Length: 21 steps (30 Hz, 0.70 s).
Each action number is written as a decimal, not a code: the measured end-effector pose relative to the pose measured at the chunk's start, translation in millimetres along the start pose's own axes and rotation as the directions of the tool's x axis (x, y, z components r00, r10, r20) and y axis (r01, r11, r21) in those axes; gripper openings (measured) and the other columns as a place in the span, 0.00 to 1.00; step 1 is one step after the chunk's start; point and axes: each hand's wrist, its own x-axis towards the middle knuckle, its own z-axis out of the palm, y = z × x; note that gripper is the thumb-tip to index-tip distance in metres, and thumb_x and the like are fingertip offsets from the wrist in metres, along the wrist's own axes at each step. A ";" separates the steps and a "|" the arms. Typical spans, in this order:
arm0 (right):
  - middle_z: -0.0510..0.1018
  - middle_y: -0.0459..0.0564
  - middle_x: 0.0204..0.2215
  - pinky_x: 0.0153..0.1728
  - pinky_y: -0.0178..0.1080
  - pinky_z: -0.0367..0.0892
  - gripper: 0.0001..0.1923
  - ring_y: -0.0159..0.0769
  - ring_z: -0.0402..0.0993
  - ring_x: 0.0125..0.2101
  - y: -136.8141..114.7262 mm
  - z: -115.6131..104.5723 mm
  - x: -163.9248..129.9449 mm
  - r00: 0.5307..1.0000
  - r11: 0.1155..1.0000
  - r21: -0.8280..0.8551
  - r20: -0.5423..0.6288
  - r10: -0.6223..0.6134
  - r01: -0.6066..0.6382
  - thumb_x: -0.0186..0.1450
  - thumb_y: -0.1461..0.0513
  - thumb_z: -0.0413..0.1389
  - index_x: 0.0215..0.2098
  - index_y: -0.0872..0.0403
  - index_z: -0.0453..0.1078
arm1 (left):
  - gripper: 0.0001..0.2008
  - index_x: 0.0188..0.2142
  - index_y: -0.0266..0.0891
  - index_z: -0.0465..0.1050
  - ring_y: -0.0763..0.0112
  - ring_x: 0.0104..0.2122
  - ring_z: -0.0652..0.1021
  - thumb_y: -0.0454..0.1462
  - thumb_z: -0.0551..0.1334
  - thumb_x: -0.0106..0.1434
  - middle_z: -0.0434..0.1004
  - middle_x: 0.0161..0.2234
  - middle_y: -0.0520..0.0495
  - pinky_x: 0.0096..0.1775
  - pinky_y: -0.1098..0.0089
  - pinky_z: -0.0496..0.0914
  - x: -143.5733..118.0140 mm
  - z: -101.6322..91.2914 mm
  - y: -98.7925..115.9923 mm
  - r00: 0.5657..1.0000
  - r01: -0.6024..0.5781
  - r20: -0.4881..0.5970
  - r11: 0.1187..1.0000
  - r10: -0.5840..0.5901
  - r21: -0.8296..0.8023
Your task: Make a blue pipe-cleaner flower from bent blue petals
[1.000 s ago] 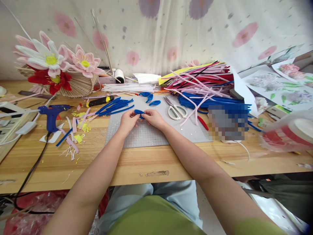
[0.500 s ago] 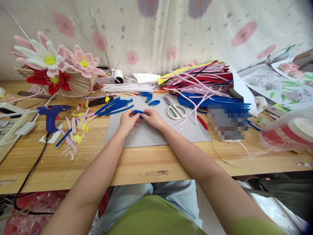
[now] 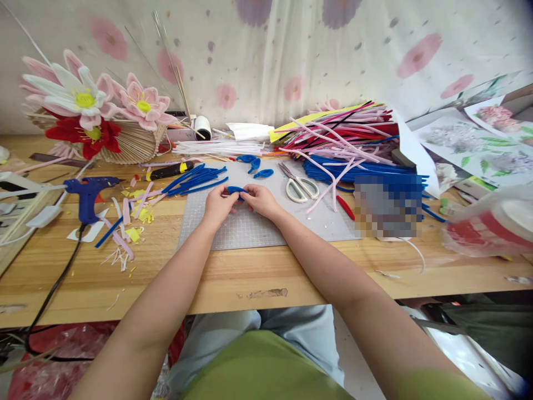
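Between my two hands, just above the grey cutting mat (image 3: pixel 250 236), is a bent blue pipe cleaner (image 3: pixel 235 190). My left hand (image 3: pixel 219 205) pinches its left side, and my right hand (image 3: pixel 260 201) pinches its right side; the fingertips meet and hide part of it. Beyond the hands lie several shaped blue pipe-cleaner pieces (image 3: pixel 263 174) on the mat. Straight blue pipe cleaners (image 3: pixel 195 180) lie in a loose bunch to the left. Scissors (image 3: pixel 297 186) with pale handles rest to the right of my right hand.
A blue glue gun (image 3: pixel 90 191) stands at left beside paper scraps (image 3: pixel 135 234). Fuzzy flowers (image 3: pixel 85 100) are behind it. At the back right are piles of pink and red pipe cleaners (image 3: pixel 341 136) and blue ones (image 3: pixel 366 169). A bagged tub (image 3: pixel 491 225) sits far right.
Almost nothing differs. Both hands stay in place holding the blue pipe cleaner, and the view has shifted very slightly.
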 end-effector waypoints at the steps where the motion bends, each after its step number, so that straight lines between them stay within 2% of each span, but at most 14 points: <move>1: 0.75 0.44 0.25 0.18 0.29 0.58 0.08 0.23 0.62 0.15 -0.3 -0.5 -0.2 1.000 1.000 0.024 0.014 0.005 -0.005 0.61 0.60 0.49 0.30 0.56 0.66 | 0.08 0.29 0.36 0.69 0.71 0.24 0.76 0.35 0.62 0.47 0.72 0.25 0.50 0.17 0.77 0.68 -0.1 0.0 0.0 1.000 -0.016 0.003 1.000 0.016 -0.004; 4: 0.75 0.44 0.24 0.19 0.29 0.59 0.07 0.24 0.63 0.15 -1.6 -0.6 -1.1 1.000 1.000 0.020 0.012 0.002 -0.002 0.61 0.61 0.49 0.29 0.56 0.66 | 0.07 0.27 0.36 0.69 0.71 0.24 0.76 0.36 0.61 0.47 0.71 0.23 0.50 0.17 0.77 0.68 0.0 0.5 -0.2 1.000 -0.008 0.005 1.000 0.008 -0.016; 8: 0.73 0.43 0.19 0.23 0.30 0.61 0.08 0.26 0.66 0.17 -3.5 1.2 -2.8 0.997 0.991 -0.128 -0.073 -0.037 0.028 0.61 0.61 0.49 0.29 0.55 0.67 | 0.05 0.25 0.36 0.67 0.74 0.22 0.74 0.34 0.61 0.45 0.69 0.20 0.52 0.17 0.77 0.67 0.7 0.7 -0.7 0.999 0.030 -0.012 0.999 -0.030 -0.014; 11: 0.71 0.42 0.16 0.25 0.31 0.62 0.09 0.27 0.67 0.19 -4.5 1.7 -3.8 0.994 0.979 -0.200 -0.094 -0.058 0.038 0.61 0.60 0.49 0.29 0.55 0.68 | 0.05 0.23 0.36 0.66 0.75 0.21 0.73 0.33 0.61 0.44 0.68 0.19 0.53 0.17 0.77 0.67 0.6 0.2 -0.2 0.999 0.038 -0.009 0.999 -0.039 -0.028; 17: 0.74 0.42 0.21 0.24 0.30 0.62 0.05 0.25 0.68 0.17 -4.4 0.8 -4.4 0.997 0.991 -0.115 -0.025 -0.078 0.075 0.61 0.61 0.49 0.33 0.54 0.65 | 0.08 0.27 0.37 0.68 0.75 0.21 0.73 0.34 0.60 0.44 0.68 0.22 0.53 0.18 0.77 0.68 -2.3 2.0 3.5 0.999 0.032 -0.026 0.996 -0.034 -0.082; 21: 0.74 0.40 0.19 0.25 0.31 0.64 0.04 0.27 0.69 0.17 -4.7 2.7 -5.9 0.997 0.992 -0.109 -0.016 -0.074 0.072 0.61 0.62 0.49 0.35 0.53 0.62 | 0.07 0.27 0.37 0.67 0.77 0.19 0.72 0.35 0.60 0.45 0.68 0.21 0.54 0.18 0.77 0.68 -3.1 3.5 2.5 1.000 -0.014 -0.014 0.998 0.013 -0.062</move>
